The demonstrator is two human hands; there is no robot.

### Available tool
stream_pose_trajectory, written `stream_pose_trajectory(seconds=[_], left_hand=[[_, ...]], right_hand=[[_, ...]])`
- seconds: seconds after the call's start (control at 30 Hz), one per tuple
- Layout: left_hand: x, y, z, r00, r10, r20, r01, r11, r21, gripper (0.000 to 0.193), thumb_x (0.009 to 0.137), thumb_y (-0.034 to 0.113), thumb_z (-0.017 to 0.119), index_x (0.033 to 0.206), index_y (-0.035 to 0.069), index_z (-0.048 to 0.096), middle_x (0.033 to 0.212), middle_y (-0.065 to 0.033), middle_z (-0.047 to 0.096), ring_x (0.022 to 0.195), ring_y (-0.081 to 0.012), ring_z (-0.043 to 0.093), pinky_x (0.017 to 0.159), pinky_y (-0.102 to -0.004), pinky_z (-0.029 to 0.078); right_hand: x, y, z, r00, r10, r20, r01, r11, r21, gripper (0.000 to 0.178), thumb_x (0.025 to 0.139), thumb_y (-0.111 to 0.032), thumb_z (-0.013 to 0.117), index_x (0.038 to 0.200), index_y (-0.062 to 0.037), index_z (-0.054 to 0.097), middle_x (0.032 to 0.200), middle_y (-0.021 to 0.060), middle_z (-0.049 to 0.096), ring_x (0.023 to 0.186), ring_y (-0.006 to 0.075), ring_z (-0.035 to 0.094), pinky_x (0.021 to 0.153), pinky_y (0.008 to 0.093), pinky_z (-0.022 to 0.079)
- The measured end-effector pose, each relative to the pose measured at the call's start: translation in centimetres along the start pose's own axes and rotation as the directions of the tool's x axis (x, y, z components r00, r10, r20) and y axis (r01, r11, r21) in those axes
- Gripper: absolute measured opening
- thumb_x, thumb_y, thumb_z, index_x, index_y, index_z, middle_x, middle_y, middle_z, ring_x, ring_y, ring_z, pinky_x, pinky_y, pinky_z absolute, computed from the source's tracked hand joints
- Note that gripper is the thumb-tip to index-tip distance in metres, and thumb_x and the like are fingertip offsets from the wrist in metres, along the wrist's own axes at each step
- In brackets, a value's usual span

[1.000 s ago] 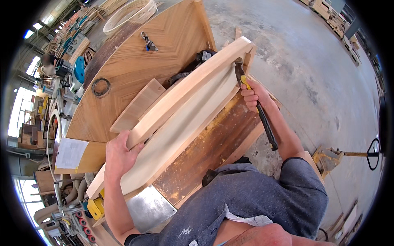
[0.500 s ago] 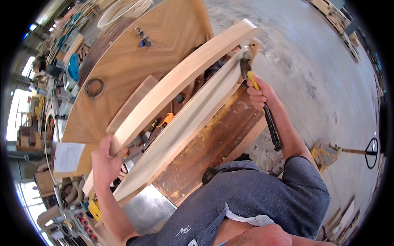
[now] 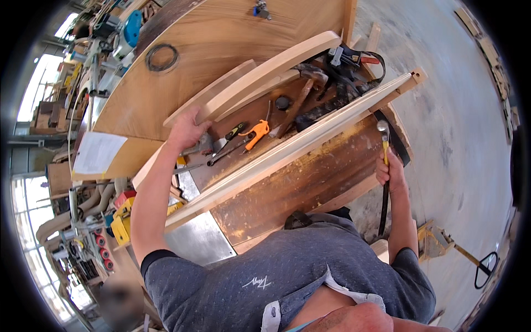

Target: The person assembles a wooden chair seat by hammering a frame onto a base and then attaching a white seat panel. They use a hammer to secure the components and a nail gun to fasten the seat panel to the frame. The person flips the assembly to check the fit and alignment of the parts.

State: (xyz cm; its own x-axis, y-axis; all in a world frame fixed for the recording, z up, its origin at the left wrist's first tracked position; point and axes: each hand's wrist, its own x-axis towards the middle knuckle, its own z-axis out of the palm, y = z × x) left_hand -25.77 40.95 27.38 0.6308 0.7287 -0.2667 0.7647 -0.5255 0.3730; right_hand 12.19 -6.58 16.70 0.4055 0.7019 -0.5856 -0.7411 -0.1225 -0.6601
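Note:
My left hand is closed on a pale curved wooden piece, near its lower left part. The piece rests over the far side of the bench, its other end toward the upper right. My right hand grips a claw hammer by its yellow and black handle, metal head upward, beyond the bench's right end. Between my hands a long, pale wooden rail lies slantwise across the bench, apart from the hammer. An orange air blow gun lies near my left hand.
A brown workbench with a metal plate stands before me. On it lie a wooden-handled hammer and a dark tool belt. Behind is a large veneered panel with a cable coil. A yellow-handled tool is at right.
The hammer has come down and away from the rail's far end. My left hand has lowered the curved piece to the far side, uncovering tools. My view has shifted too.

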Motion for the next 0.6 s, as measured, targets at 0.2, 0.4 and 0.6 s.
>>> stream_pose_trajectory(seconds=[0.2, 0.4, 0.6], left_hand=[[5.9, -8.5, 6.9, 0.99, 0.143, 0.014, -0.143, 0.966, 0.214, 0.067, 0.09, 0.032, 0.075, 0.141, -0.004, 0.052, 0.137, -0.0286, 0.06, 0.129, -0.044, 0.056, 0.111, -0.0438, 0.045], [3.1, 4.7, 1.7, 0.935, 0.172, 0.309, -0.032, 0.911, -0.412, 0.085, 0.088, 0.036, 0.078, 0.154, -0.001, 0.039, 0.15, -0.0283, 0.05, 0.135, -0.0411, 0.054, 0.115, -0.0416, 0.043], [-11.1, 18.6, -1.7, 0.848, 0.313, 0.429, -0.347, 0.938, 0.002, 0.069, 0.087, 0.025, 0.078, 0.143, 0.001, 0.048, 0.121, -0.0289, 0.066, 0.1, -0.0406, 0.07, 0.086, -0.0464, 0.055]], right_hand=[[-0.4, 1.1, 0.1, 0.984, -0.013, -0.176, -0.047, 0.943, -0.331, 0.024, 0.107, -0.034, 0.055, 0.099, -0.0125, 0.05, 0.071, -0.0019, 0.049, 0.048, 0.0091, 0.046, 0.045, 0.0265, 0.04], [1.2, 2.1, -2.8, 0.879, -0.466, -0.1, 0.177, 0.513, -0.84, 0.022, 0.101, -0.026, 0.062, 0.103, -0.0049, 0.057, 0.076, 0.0068, 0.056, 0.064, 0.0213, 0.058, 0.061, 0.0373, 0.048], [1.4, -2.1, -0.1, 0.676, -0.711, 0.196, 0.303, 0.026, -0.953, 0.026, 0.092, -0.023, 0.071, 0.112, -0.007, 0.068, 0.094, 0.0159, 0.068, 0.086, 0.0364, 0.066, 0.074, 0.0447, 0.051]])
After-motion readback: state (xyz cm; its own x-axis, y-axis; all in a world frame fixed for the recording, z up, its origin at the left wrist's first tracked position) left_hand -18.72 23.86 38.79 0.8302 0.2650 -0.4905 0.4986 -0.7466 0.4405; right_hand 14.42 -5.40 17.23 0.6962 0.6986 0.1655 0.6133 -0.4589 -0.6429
